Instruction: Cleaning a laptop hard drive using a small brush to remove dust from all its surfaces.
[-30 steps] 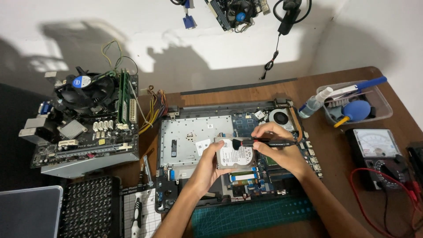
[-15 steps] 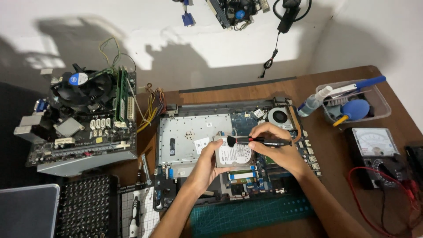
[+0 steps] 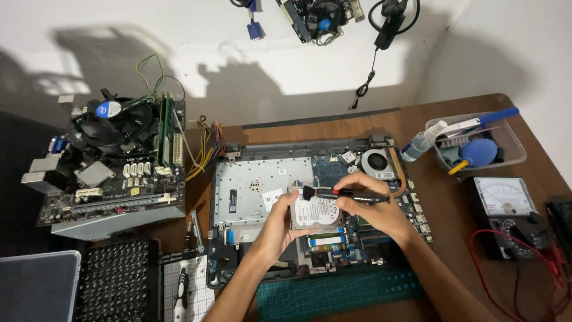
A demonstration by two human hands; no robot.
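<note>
Head cam: your left hand [image 3: 280, 223] grips one hard drive [image 3: 314, 212] by its left edge, held just above the one opened laptop chassis [image 3: 250, 188]; your right hand [image 3: 372, 206] pinches one small brush [image 3: 339, 193], bristles touching the drive's top edge. Around you: one desktop motherboard [image 3: 113, 167] at left, one analog multimeter [image 3: 506, 206] and one clear plastic tray [image 3: 512, 149] at right.

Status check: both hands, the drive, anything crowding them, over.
Left hand grips hard drive above opened laptop. Right hand holds small brush, bristles on the drive's top edge. Nothing crowding them.
</note>
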